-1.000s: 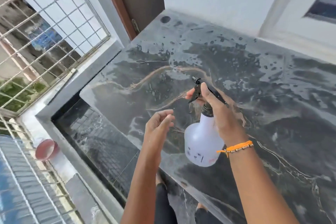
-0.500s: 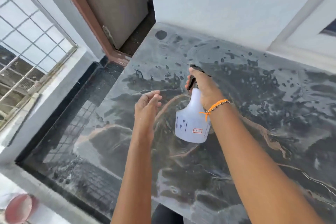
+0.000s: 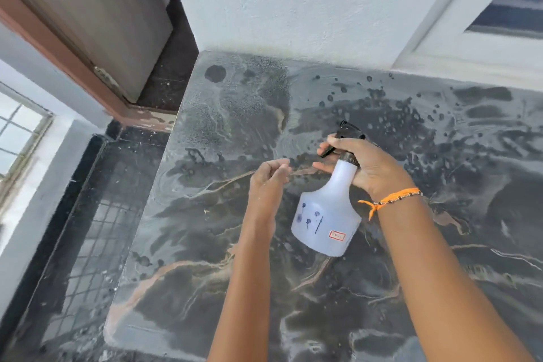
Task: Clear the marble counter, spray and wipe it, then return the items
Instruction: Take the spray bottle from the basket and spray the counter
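The spray bottle (image 3: 324, 214) is held above the counter (image 3: 440, 288), its long axis tilted so the black nozzle (image 3: 346, 131) points up and away toward the white wall (image 3: 293, 0), the wide base nearest the camera. Its white body carries blue marks and a small red-edged label; its contents cannot be made out. The neck and trigger are gripped by the right hand (image 3: 370, 167), an orange bracelet (image 3: 390, 200) worn at that wrist. The left hand (image 3: 269, 182) is held just beside the bottle, fingers loosely curled around nothing. The dark marble is wet with droplets. Its left edge drops to a tiled floor (image 3: 88, 229) by a brown door frame (image 3: 58, 50).
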`<action>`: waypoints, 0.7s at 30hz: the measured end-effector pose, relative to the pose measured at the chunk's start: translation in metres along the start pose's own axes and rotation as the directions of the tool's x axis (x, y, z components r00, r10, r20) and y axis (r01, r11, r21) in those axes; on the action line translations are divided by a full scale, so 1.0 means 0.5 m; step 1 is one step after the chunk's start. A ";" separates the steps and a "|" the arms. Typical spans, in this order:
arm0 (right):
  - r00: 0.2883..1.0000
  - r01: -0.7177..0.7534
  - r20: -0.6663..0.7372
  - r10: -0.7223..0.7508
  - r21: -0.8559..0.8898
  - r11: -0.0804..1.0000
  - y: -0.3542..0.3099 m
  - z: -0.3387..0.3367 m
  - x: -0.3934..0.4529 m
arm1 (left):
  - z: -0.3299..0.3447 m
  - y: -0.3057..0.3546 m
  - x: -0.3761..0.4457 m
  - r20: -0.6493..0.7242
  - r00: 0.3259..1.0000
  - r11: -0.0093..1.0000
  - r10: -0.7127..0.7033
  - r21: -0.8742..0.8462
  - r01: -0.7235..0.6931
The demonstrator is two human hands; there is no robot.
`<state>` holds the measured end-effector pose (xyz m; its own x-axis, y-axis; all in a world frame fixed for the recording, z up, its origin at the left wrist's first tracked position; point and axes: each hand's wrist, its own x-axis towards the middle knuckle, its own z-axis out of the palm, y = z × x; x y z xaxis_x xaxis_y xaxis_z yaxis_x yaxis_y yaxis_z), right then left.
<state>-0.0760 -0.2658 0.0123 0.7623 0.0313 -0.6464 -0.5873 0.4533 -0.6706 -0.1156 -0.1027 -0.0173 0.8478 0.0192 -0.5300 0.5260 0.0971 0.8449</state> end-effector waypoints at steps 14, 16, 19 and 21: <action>0.960 0.070 -0.279 -0.022 0.161 0.985 -0.036 -0.196 -0.051 | 0.154 -0.049 -0.025 0.200 0.980 0.974 -0.022 0.226 -0.024; 0.973 0.101 -0.227 -0.040 0.267 0.958 -0.028 -0.238 -0.080 | 0.186 -0.063 -0.039 0.220 0.975 0.970 -0.033 0.242 -0.022; 0.971 0.154 -0.221 -0.085 0.313 0.937 -0.020 -0.308 -0.118 | 0.246 -0.079 -0.061 0.239 0.970 0.965 -0.050 0.263 -0.015; 0.963 0.179 -0.251 -0.101 0.308 0.935 -0.024 -0.360 -0.138 | 0.292 -0.086 -0.083 0.251 0.967 0.956 -0.044 0.291 -0.032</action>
<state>-0.1705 -0.4337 -0.0008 0.7252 -0.2392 -0.6456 -0.3290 0.7033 -0.6302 -0.1635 -0.2528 -0.0213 0.8139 -0.2351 -0.5313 0.4954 -0.1968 0.8461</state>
